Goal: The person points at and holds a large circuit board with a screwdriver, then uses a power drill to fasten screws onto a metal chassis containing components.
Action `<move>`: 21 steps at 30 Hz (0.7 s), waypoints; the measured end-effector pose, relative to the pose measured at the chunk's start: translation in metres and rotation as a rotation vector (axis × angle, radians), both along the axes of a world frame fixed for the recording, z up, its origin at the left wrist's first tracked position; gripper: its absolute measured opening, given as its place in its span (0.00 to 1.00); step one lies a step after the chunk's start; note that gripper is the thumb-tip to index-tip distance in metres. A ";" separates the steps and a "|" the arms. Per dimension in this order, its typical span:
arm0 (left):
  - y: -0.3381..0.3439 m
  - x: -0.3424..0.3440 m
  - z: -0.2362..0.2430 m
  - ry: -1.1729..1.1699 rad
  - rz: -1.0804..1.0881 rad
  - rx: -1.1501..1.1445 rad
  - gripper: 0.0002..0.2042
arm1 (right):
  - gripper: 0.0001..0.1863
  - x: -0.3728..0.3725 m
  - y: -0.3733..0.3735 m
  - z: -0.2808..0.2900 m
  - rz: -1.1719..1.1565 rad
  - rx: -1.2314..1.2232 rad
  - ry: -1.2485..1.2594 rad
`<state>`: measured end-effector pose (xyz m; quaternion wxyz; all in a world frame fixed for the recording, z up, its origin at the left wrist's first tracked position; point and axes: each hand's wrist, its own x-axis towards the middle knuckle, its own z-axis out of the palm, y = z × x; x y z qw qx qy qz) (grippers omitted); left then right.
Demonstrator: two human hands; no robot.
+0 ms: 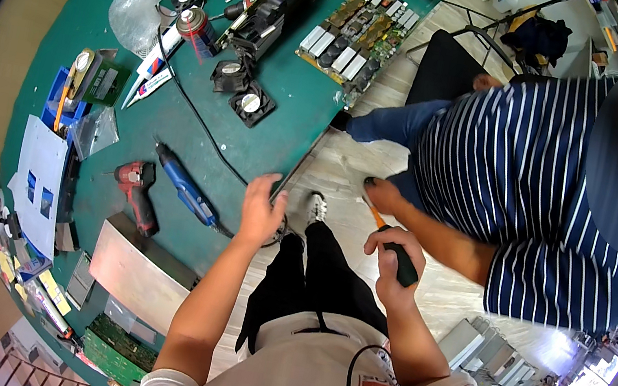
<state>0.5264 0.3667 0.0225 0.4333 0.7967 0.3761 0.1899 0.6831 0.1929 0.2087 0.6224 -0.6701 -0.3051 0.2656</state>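
Note:
My right hand [398,271] is closed around the dark handle of a screwdriver [404,269]. Its orange collar and thin shaft point up and left, toward another person's hand [386,198]; whether that hand touches the shaft I cannot tell. By the edge of the green-topped workbench [194,141] is my left hand [261,214], its fingers apart and nothing seen in them. A black cable [208,130] runs across the bench to near this hand. Left of it lie a blue electric screwdriver [186,184] and a red cordless drill [135,191].
A person in a striped shirt [513,163] stands close on the right. On the bench are small fans [250,104], a spray can [195,31], glue tubes [152,74], a circuit board [360,33] and a metal panel [133,278]. A black chair [447,68] stands beyond the bench edge.

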 end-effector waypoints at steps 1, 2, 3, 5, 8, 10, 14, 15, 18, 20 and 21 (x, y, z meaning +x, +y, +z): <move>0.002 0.013 -0.004 0.015 -0.080 0.073 0.18 | 0.17 0.002 0.001 -0.006 -0.036 0.011 -0.023; 0.007 0.026 -0.009 0.047 -0.126 0.156 0.20 | 0.20 0.007 0.005 -0.012 -0.066 0.029 -0.049; 0.011 0.039 -0.014 0.078 -0.176 0.226 0.21 | 0.22 0.011 0.013 -0.012 -0.117 0.034 -0.090; 0.022 0.067 -0.011 0.124 -0.241 0.355 0.23 | 0.24 0.024 0.012 -0.021 -0.157 0.047 0.008; 0.045 0.104 -0.024 0.221 -0.321 0.444 0.27 | 0.26 0.057 0.014 -0.058 -0.182 0.020 0.058; 0.058 0.128 -0.032 0.253 -0.304 0.482 0.28 | 0.26 0.083 0.018 -0.078 -0.167 0.069 0.077; 0.068 0.154 -0.057 0.351 -0.264 0.544 0.31 | 0.36 0.133 0.036 -0.113 -0.242 0.161 0.070; 0.067 0.157 -0.060 0.383 -0.260 0.569 0.31 | 0.36 0.148 0.042 -0.116 -0.264 0.151 0.122; 0.067 0.164 -0.065 0.425 -0.274 0.583 0.33 | 0.35 0.182 0.050 -0.134 -0.352 0.087 0.226; 0.067 0.165 -0.068 0.457 -0.277 0.589 0.33 | 0.32 0.203 0.056 -0.147 -0.359 0.083 0.177; 0.066 0.163 -0.069 0.472 -0.279 0.584 0.33 | 0.33 0.211 0.055 -0.153 -0.341 0.097 0.194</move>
